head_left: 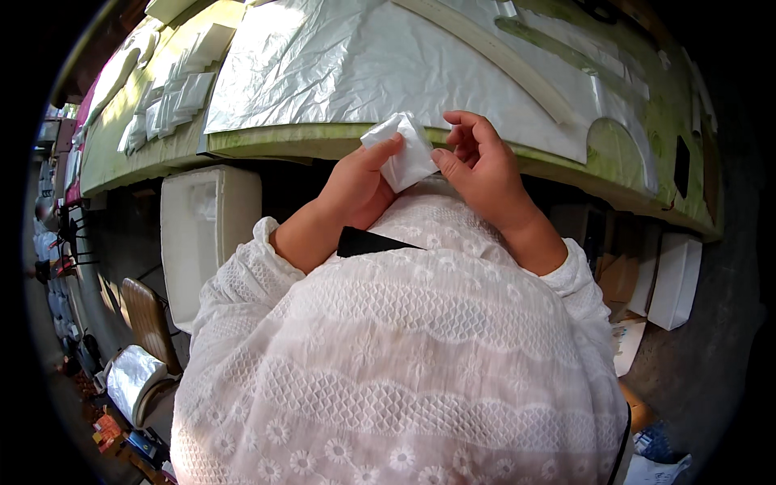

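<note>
A folded piece of thin white plastic film point(409, 155) is held in front of my body, just off the table's near edge. My left hand point(361, 179) grips its left side, thumb pressed on top and the other fingers beneath. On the right, my right hand point(483, 162) has its thumb and index finger apart, the other fingers loosely curled. Its thumb tip is at the film's right edge; I cannot tell whether it touches. Beyond both hands, a large crinkled sheet of translucent plastic point(323, 69) lies spread over the table.
The table point(267, 142) has a green cover. Several folded white packets point(174, 101) are piled at its left. A long pale strip point(493, 52) curves across the plastic sheet. A white foam box point(179, 242) stands below at left, near a brown chair point(149, 319). Another white box point(676, 279) is at right.
</note>
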Demonstrator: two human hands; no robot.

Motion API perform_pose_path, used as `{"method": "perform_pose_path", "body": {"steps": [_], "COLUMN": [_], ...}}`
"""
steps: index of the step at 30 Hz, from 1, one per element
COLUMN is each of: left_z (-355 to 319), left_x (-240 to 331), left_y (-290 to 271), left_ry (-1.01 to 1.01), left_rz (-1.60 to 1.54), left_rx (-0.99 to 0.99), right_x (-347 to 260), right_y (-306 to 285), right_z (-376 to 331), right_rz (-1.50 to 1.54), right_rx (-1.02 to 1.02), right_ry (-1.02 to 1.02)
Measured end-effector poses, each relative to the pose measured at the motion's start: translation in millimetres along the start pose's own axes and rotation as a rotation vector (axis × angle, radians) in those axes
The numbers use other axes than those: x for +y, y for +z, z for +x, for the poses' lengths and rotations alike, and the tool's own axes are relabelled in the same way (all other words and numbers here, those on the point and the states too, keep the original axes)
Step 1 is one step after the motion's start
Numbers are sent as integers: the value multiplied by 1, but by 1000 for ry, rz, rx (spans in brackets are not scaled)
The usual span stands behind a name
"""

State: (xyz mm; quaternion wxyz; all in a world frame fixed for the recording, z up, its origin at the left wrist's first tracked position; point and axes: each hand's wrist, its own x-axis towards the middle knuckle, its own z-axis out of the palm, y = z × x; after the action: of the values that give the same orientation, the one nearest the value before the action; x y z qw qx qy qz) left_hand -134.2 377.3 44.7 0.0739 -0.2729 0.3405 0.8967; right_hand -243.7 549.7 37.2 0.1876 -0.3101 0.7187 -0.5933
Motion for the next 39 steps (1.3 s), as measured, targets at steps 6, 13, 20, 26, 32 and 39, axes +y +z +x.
{"method": "perform_pose_path", "body": {"steps": [6, 13, 20, 26, 32, 39], "left_z": [-3, -4, 0, -4, -10, -15], "left_x": [-4, 2, -7, -6, -5, -10], "left_y": [15, 24, 17, 18, 26, 33], "left_ry": [126, 89, 141, 90, 94, 120], "left_rz": [-20, -139, 106, -15, -37, 6], "left_rx": [-89, -17, -126, -136, -105, -116], "right_x": [-4, 0, 2, 1, -3, -7], "right_y": [11, 11, 10, 9, 13, 6], "right_z": [-9, -14, -13, -17, -20, -28], "right_rz": [153, 185, 219, 225, 318, 268], "right_rx": [-93, -54, -62, -86, -59, -90], "right_ry": [101, 95, 75, 76, 40, 35]}}
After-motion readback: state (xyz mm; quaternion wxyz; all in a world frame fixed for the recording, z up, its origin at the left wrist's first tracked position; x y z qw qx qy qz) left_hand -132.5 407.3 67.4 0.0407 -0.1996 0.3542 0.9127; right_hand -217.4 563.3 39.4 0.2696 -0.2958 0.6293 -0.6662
